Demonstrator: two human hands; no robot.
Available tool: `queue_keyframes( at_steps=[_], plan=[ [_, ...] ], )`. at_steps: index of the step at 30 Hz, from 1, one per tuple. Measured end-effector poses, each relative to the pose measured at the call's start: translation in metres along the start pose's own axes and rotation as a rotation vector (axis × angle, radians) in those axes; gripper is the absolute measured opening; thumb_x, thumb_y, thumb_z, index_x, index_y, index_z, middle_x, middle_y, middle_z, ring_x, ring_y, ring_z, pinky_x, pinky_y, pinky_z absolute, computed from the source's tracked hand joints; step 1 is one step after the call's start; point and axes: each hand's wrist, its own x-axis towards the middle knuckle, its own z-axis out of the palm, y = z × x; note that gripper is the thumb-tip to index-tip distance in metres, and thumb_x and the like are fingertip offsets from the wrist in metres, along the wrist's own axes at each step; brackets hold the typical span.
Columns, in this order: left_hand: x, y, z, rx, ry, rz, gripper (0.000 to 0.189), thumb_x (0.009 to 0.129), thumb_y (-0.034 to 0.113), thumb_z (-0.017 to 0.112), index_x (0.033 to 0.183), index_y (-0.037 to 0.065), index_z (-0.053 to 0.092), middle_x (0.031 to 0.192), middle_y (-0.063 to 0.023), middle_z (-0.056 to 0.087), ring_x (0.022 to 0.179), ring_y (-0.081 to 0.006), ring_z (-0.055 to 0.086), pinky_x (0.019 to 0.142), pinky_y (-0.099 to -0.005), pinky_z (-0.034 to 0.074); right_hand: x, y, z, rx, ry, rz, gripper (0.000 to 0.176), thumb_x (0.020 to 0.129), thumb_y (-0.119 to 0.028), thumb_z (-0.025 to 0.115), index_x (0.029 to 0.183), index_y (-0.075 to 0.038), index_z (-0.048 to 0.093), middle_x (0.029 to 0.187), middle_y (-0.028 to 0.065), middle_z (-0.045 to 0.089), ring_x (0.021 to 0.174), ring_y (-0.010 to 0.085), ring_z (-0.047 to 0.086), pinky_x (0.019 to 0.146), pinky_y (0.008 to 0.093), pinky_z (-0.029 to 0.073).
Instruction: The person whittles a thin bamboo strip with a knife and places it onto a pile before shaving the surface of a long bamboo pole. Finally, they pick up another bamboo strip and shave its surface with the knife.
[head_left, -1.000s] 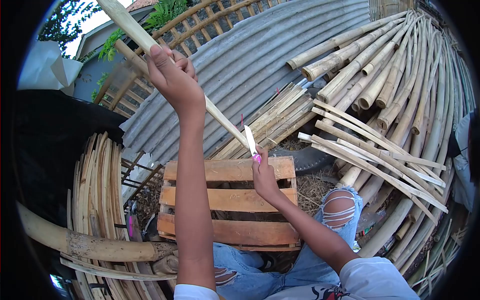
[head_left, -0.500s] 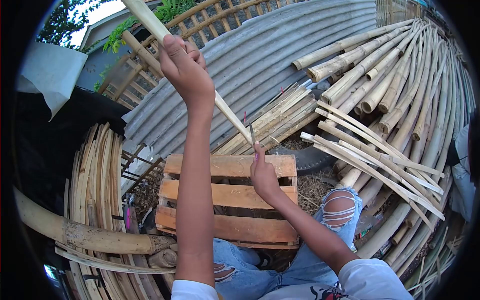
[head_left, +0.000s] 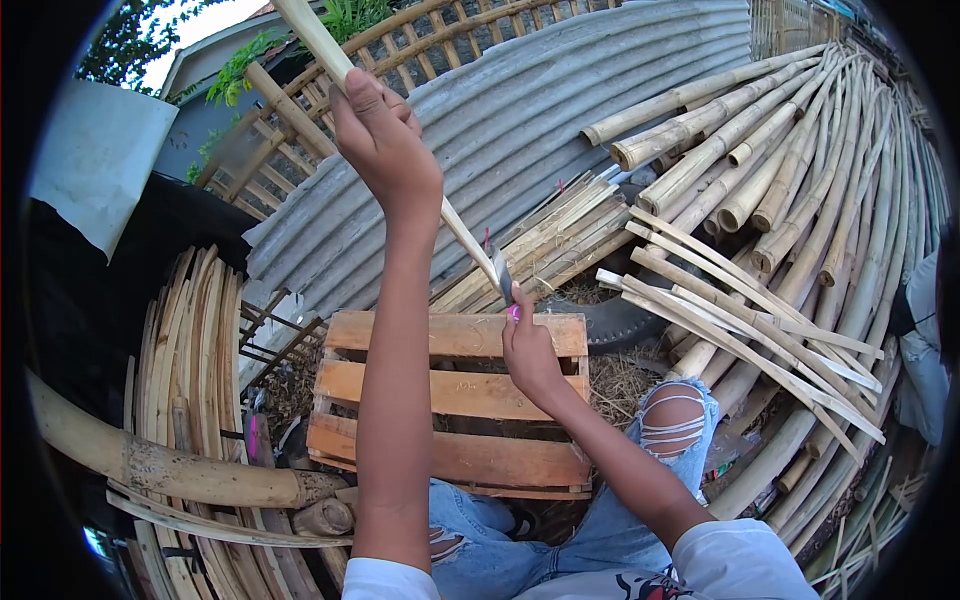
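My left hand is wrapped round a pale bamboo strip that slants from the upper left down toward the middle. In my right hand is a knife with a pink-marked handle, its grey blade against the strip's lower end. Part of the handle is hidden by my fingers. Both hands are in front of a slatted wooden crate, the right one over its top edge. A bundle of split bamboo strips lies just behind the knife.
Long bamboo poles are heaped at the right, with loose split strips across them. More strips stand at the left beside a thick bamboo pole. Corrugated metal sheeting and a tire are behind the crate.
My left hand has shifted slightly right and down with the strip. The knife has turned so more of its blade shows at the strip's end.
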Motion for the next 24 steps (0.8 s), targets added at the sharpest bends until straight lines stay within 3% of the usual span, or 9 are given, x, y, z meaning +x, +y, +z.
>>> queue_keyframes(
  at_steps=[5,8,11,15,17,19,20,22,24],
  plan=[
    [0.006,-0.006,-0.005,-0.05,0.042,-0.053,0.037,0.099,0.039,0.034,0.081,0.008,0.038,0.063,0.0035,0.03,0.05,-0.0033,0.026,0.041,-0.0189,0.021,0.006,-0.018,-0.018,-0.11,-0.079,-0.138,0.045,0.094,-0.017,0.038,0.136,-0.008,0.027,0.058,0.0263,0.055,0.059,0.0467,0.056,0.058,0.0557,0.043],
    [0.006,-0.01,-0.003,0.062,0.042,0.001,0.041,0.096,0.05,0.034,0.083,0.011,0.037,0.06,0.0033,0.03,0.043,-0.0036,0.025,0.037,-0.0198,0.018,0.006,0.003,-0.004,-0.157,-0.063,-0.038,0.041,0.094,-0.015,0.037,0.133,-0.004,0.029,0.058,0.0262,0.054,0.057,0.0444,0.056,0.052,0.0532,0.042],
    [0.01,-0.011,-0.005,0.006,0.023,-0.04,0.041,0.096,0.05,0.034,0.083,0.011,0.037,0.06,0.0032,0.03,0.042,-0.0037,0.026,0.037,-0.0201,0.018,0.009,-0.033,-0.028,-0.122,0.013,-0.222,0.044,0.094,-0.015,0.037,0.135,-0.005,0.026,0.058,0.0263,0.054,0.057,0.044,0.056,0.054,0.0535,0.042],
    [0.005,-0.007,-0.003,0.081,0.052,0.011,0.041,0.097,0.049,0.033,0.082,0.011,0.037,0.06,0.0035,0.029,0.043,-0.0036,0.026,0.037,-0.0197,0.018,0.0,-0.013,-0.01,-0.267,-0.078,-0.099,0.042,0.093,-0.013,0.038,0.133,-0.003,0.028,0.06,0.0256,0.055,0.056,0.0444,0.056,0.053,0.0534,0.042],
    [0.011,-0.006,-0.003,0.061,0.043,0.018,0.041,0.096,0.049,0.033,0.082,0.011,0.037,0.06,0.0035,0.029,0.043,-0.0037,0.026,0.037,-0.0198,0.018,0.002,-0.025,-0.019,-0.318,-0.109,-0.138,0.041,0.092,-0.01,0.038,0.131,-0.002,0.029,0.06,0.026,0.055,0.058,0.0454,0.056,0.054,0.0539,0.042],
    [0.004,-0.006,-0.005,0.036,0.03,-0.023,0.042,0.096,0.05,0.032,0.082,0.011,0.037,0.06,0.0035,0.029,0.043,-0.0038,0.026,0.037,-0.0199,0.019,0.007,-0.04,-0.033,-0.107,0.068,-0.228,0.042,0.089,-0.008,0.038,0.129,-0.001,0.03,0.062,0.0272,0.056,0.061,0.0467,0.057,0.059,0.055,0.044],
    [0.002,-0.004,-0.004,0.037,0.014,-0.034,0.043,0.096,0.051,0.032,0.082,0.01,0.037,0.06,0.0036,0.029,0.043,-0.0038,0.026,0.038,-0.0197,0.019,0.007,-0.026,-0.025,-0.341,-0.155,-0.1,0.048,0.085,-0.006,0.04,0.131,0.0,0.029,0.069,0.0285,0.059,0.07,0.0452,0.061,0.063,0.0545,0.046],
    [-0.004,-0.004,-0.001,0.038,0.014,-0.045,0.043,0.096,0.051,0.032,0.082,0.01,0.037,0.06,0.0036,0.029,0.043,-0.0038,0.026,0.038,-0.0196,0.018,-0.009,0.064,0.028,-0.394,-0.206,-0.016,0.046,0.085,-0.006,0.039,0.13,0.001,0.03,0.069,0.0293,0.058,0.071,0.0454,0.06,0.063,0.0546,0.046],
    [-0.005,0.002,0.009,0.002,-0.019,-0.035,0.042,0.097,0.049,0.033,0.082,0.01,0.037,0.061,0.0036,0.029,0.044,-0.0033,0.026,0.038,-0.019,0.018,0.004,0.056,0.028,-0.422,-0.222,0.051,0.044,0.086,-0.006,0.039,0.129,0.002,0.031,0.07,0.03,0.058,0.072,0.0457,0.06,0.063,0.0547,0.046]
  ],
)
